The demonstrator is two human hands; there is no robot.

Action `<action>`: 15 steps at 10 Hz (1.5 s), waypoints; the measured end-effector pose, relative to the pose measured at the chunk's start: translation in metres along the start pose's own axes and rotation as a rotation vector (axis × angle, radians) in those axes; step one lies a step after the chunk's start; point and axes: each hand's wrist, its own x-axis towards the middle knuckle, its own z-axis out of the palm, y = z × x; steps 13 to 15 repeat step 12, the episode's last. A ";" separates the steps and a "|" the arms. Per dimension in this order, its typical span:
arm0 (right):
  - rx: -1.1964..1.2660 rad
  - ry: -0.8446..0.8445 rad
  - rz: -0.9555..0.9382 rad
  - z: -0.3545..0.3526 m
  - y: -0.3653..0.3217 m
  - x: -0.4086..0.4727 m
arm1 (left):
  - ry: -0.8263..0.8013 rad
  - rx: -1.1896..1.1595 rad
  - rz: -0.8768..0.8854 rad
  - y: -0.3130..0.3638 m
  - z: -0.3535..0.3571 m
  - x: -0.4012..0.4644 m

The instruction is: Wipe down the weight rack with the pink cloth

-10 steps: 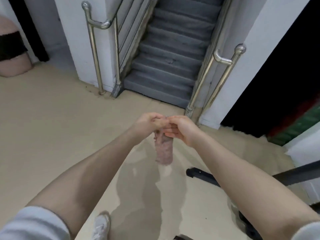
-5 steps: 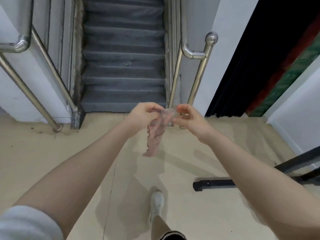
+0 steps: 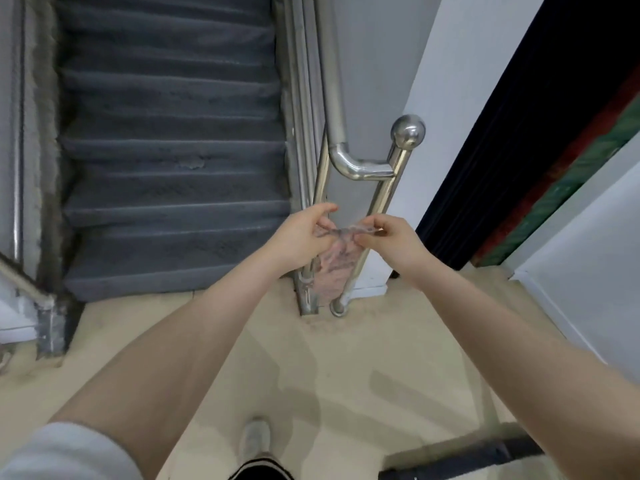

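Note:
The pink cloth (image 3: 335, 268) hangs in front of me, spread between both hands at chest height. My left hand (image 3: 300, 237) pinches its upper left edge and my right hand (image 3: 391, 241) pinches its upper right edge. The cloth's lower part dangles freely in front of a steel railing post. A black metal bar (image 3: 460, 460), perhaps the foot of the weight rack, lies on the floor at the bottom right; the rest of the rack is out of view.
Grey stairs (image 3: 173, 168) rise ahead on the left, flanked by a steel handrail (image 3: 384, 188) with a ball cap. A white wall (image 3: 446, 98) and a dark opening (image 3: 540, 133) stand to the right. My shoe (image 3: 255, 438) steps on the beige floor (image 3: 346, 375).
The view has swung right and closer to the stairs. My hands have drawn apart, stretching the cloth's top edge wider between them.

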 end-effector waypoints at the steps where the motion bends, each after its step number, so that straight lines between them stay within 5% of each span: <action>1: -0.089 0.078 0.011 -0.015 0.014 0.075 | -0.040 0.041 0.035 -0.020 -0.005 0.085; 4: -0.190 0.328 0.150 -0.073 0.038 0.278 | -0.140 0.160 0.146 -0.033 -0.004 0.333; 6: -0.460 0.292 0.150 -0.091 0.040 0.370 | -0.158 0.460 0.192 -0.043 0.009 0.426; 7: -0.678 0.172 0.080 -0.077 0.058 0.387 | -0.188 0.743 0.268 -0.062 0.024 0.436; 9: -0.838 -0.302 -0.072 -0.082 0.102 0.381 | -0.346 0.944 0.289 -0.079 0.044 0.429; 11: -1.036 -0.330 -0.079 -0.068 0.114 0.383 | -0.324 1.143 0.220 -0.083 0.058 0.418; 15: -1.069 -0.295 -0.050 -0.064 0.113 0.377 | -0.322 1.101 0.187 -0.077 0.057 0.412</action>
